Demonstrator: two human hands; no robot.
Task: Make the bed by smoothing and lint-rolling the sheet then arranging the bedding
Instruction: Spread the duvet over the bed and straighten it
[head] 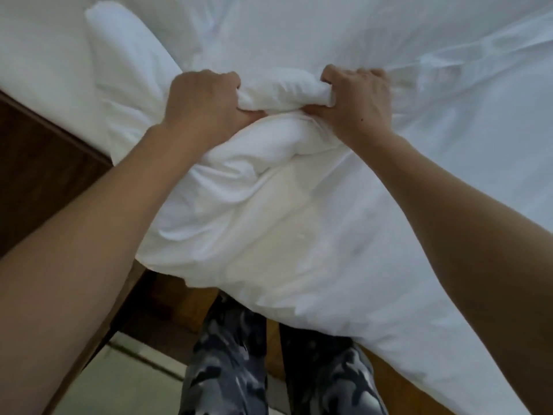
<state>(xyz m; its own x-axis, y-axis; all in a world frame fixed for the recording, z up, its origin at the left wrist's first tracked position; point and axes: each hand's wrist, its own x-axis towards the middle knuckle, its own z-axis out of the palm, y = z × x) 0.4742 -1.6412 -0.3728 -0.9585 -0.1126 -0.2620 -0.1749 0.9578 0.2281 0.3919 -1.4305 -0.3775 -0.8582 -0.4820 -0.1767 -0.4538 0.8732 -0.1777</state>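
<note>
A thick white duvet (269,205) lies bunched at the near edge of the bed and hangs over it toward my legs. My left hand (203,100) and my right hand (356,100) each clutch a fistful of it, about a hand's width apart, with a roll of fabric stretched between them. The white sheet (389,34) spreads wrinkled across the bed beyond my hands. A white pillow (125,55) lies at the upper left, partly under the duvet's edge.
The dark wooden bed frame (45,163) runs along the left side. Pale floor tiles (128,381) show below it. My legs in grey camouflage trousers (227,354) stand against the bed's wooden edge (389,381).
</note>
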